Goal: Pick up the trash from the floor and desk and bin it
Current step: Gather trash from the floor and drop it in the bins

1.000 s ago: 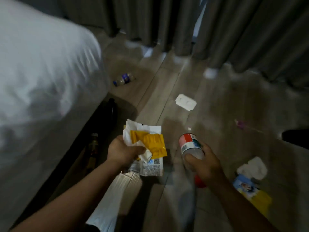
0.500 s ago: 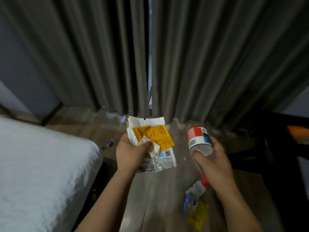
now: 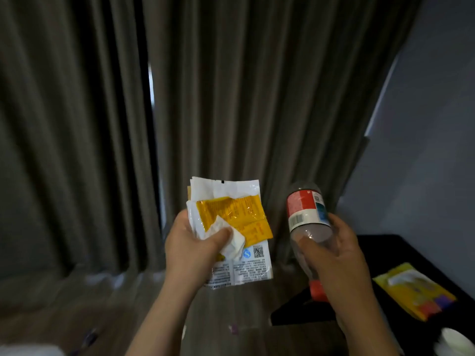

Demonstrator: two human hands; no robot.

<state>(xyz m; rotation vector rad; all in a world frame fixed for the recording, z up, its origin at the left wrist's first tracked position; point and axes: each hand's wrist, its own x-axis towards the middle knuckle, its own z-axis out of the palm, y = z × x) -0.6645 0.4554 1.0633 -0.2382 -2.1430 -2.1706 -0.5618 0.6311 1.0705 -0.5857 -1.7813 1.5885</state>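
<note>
Fingers (image 3: 221,233) of left hand (image 3: 190,250) pinch wrappers (image 3: 231,214); right hand (image 3: 339,258) grips plastic bottle (image 3: 305,211). I place the yellow packet (image 3: 411,291) on the surface (image 3: 385,245) down-right of right fingers (image 3: 338,223).

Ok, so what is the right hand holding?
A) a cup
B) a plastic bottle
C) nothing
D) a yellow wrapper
B: the right hand grips a clear plastic bottle, its red cap pointing down; the wrappers are in the left hand.
</note>
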